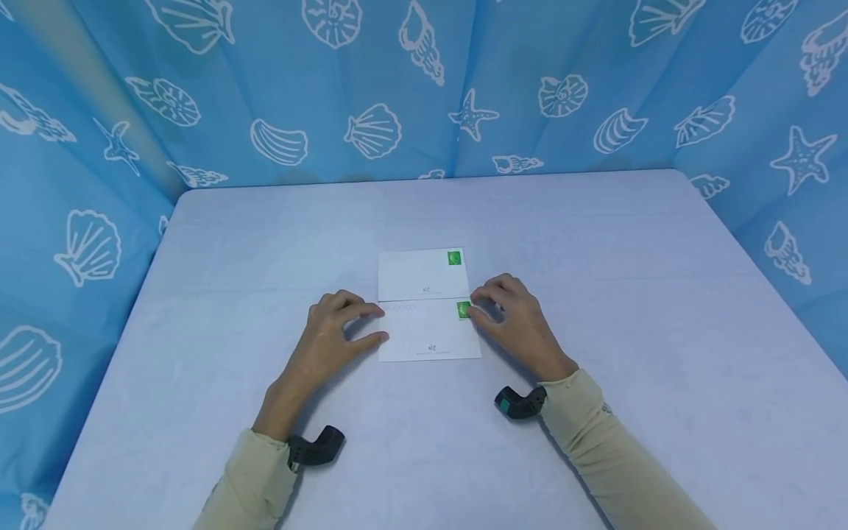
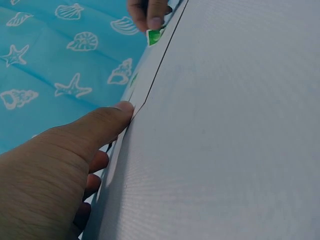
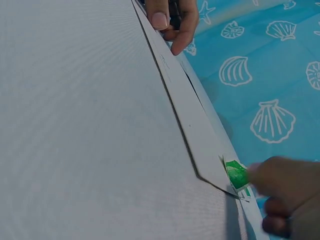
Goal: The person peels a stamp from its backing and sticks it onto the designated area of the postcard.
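Two white envelopes lie one above the other on the table. The far envelope [image 1: 417, 276] bears a green stamp [image 1: 453, 258] at its upper right corner. On the near envelope [image 1: 427, 335], a second green stamp [image 3: 237, 173] sits at the upper right corner, looking tilted up from the paper. My right hand [image 1: 517, 320] pinches this stamp at its right edge between thumb and fingers. At the near envelope's left edge, my left hand [image 1: 331, 335] rests with thumb and forefinger apart, the thumb touching the paper's edge.
A pale cloth covers the table [image 1: 596, 243]. Blue curtains [image 1: 411, 96] printed with white shells and starfish hang behind and along both sides. Black wrist cameras sit on both sleeves, low over the cloth.
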`<state>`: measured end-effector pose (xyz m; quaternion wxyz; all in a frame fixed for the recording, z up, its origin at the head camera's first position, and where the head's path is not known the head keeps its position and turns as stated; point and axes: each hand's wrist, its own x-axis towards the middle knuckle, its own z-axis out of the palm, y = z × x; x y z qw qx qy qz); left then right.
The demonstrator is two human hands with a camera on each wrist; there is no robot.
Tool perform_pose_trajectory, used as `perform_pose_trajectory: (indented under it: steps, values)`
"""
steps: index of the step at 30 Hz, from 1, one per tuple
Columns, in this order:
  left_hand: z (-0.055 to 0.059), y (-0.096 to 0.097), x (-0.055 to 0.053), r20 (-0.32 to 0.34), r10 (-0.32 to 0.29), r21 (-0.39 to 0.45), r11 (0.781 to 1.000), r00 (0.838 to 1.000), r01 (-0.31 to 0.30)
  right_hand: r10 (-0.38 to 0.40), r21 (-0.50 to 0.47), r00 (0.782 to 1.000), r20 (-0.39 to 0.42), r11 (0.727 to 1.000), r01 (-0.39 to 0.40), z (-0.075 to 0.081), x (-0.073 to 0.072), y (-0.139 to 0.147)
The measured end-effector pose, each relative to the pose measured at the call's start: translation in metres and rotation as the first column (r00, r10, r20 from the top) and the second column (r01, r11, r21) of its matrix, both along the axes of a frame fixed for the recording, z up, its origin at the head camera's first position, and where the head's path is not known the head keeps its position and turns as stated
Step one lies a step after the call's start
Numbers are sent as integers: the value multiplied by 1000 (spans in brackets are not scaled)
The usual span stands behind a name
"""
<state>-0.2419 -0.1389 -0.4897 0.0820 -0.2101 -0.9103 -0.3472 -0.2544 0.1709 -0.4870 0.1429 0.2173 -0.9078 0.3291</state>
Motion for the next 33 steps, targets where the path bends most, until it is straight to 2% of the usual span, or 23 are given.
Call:
perform_pose_trajectory:
  steps: [3,7,12,15,22,29,33]
  values:
    - [-1,0,0,-9,-6,6,1000,1000,6,26,-22,995,-95,999,-28,3,0,1]
    - [-2,-1,-1,-30,-15,17,1000,999,15,69,-25,975,-213,997,-76,6,1,1]
    - [-3,0,-3,-40,-24,16,1000,999,24,150,1,945,-290,988,-156,6,3,0]
    - [-2,1,-2,-34,-21,13,1000,999,21,191,38,942,-276,981,-188,5,4,-1]
    - [-1,1,-2,-24,-19,14,1000,1000,19,219,146,963,-158,969,-197,0,4,-1]
    - [-2,-1,-2,-31,-18,17,1000,999,19,212,117,967,-143,974,-196,-3,3,-3]
    - [-3,-2,-1,-25,-15,17,1000,1000,15,168,65,974,-154,985,-160,-2,2,-3]
